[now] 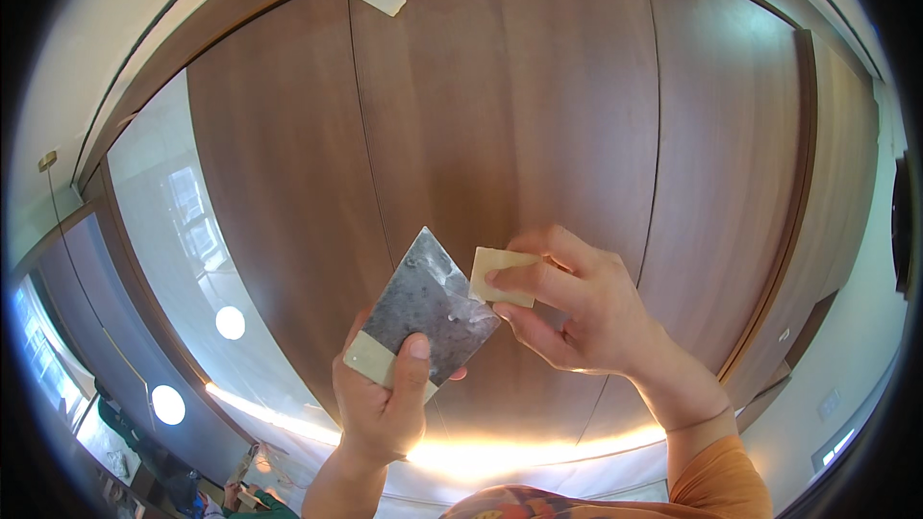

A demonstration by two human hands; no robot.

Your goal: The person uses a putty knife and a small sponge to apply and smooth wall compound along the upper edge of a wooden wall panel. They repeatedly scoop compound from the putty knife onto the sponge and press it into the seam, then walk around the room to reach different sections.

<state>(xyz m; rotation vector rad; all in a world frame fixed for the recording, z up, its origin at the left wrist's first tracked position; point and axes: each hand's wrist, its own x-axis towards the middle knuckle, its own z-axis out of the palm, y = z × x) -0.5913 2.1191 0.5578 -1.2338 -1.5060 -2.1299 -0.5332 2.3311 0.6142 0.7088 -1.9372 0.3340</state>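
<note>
My left hand (385, 394) pinches the grey sheet (431, 305) by its taped btm corner, up in front of the wood panel (519, 135). Right hand (567, 303) pinches a tape piece (500, 274) at the sheet's right edge. Tape could fold, stick crooked.

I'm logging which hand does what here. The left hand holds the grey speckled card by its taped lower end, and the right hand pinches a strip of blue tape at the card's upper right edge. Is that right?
Not quite: the tape piece pinched by the right hand is beige, not blue, as the head view shows. The rest stands: the left hand holds the grey speckled card by its taped lower end.
</note>
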